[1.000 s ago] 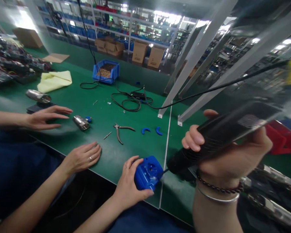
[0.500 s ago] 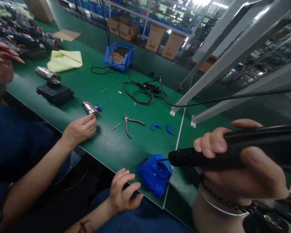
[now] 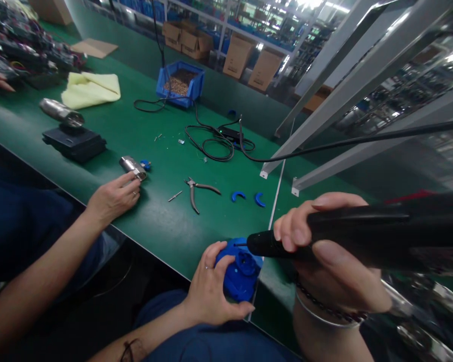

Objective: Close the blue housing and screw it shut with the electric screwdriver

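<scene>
Both of my hands are at the near edge of the bench; my left hand [image 3: 211,291] curls around the blue plastic housing [image 3: 239,271], fingers over its near and left side, thumb stretched along its near edge; my right hand [image 3: 324,261] is wrapped tight on the black electric screwdriver [image 3: 362,234], held nearly level with its bit pointing left at the top of the housing. That housing is a rounded, glossy blue shell with a circular recess in its upper face, and it sits on the green mat [image 3: 166,226] right at the near rim, just left of the seam between two mats. Half a second ago my left hand hung loose off the bench edge and clear of the housing; now it grips it, and the driver tip has come closer to the recess. Beside me on the left a co-worker's hand [image 3: 113,198] rests by a small metal cylinder [image 3: 133,166]; pliers [image 3: 196,191] and two blue curved clips [image 3: 247,197] lie mid-bench; farther off a coiled black cable [image 3: 211,143], a blue parts bin [image 3: 179,83] and a yellow cloth [image 3: 90,90]; beyond are cardboard boxes [image 3: 249,63] and shelving under bright lights.
</scene>
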### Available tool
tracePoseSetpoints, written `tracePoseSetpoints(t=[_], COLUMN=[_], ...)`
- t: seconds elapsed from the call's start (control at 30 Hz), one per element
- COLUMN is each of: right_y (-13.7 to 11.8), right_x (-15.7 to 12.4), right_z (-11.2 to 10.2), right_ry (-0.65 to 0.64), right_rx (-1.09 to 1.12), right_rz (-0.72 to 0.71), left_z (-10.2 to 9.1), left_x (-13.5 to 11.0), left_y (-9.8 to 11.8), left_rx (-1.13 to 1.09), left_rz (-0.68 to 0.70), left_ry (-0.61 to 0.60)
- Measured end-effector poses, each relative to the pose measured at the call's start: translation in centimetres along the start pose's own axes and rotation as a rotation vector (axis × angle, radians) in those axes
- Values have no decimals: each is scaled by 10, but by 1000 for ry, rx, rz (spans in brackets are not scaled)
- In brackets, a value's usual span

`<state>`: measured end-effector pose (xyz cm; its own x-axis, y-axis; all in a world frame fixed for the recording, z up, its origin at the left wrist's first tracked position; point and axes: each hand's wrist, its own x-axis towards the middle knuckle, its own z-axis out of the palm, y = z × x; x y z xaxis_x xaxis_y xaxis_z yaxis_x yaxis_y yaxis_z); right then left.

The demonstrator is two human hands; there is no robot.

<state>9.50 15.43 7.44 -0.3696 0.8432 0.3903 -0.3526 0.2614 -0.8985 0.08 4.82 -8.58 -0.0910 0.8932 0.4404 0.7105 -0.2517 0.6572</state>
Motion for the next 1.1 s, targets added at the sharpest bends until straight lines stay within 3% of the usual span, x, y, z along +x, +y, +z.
tracePoseSetpoints(t=[0.27, 0.57, 0.9, 1.1], right_y=[23, 27, 35, 36], right_x=[-3, -8, -6, -4], right_z=[-2, 1, -5, -4], right_ry=[-199, -83, -182, -156], right_rx=[-138, -171, -142, -109], right_rz=[88, 94, 107, 102], left_z=[0, 0, 0, -1], left_x=[1, 2, 3, 3], left_y=[4, 4, 4, 2], left_rx=[-12, -24, -42, -15], left_rz=[-73, -54, -63, -46], left_ry=[-44, -20, -23, -22])
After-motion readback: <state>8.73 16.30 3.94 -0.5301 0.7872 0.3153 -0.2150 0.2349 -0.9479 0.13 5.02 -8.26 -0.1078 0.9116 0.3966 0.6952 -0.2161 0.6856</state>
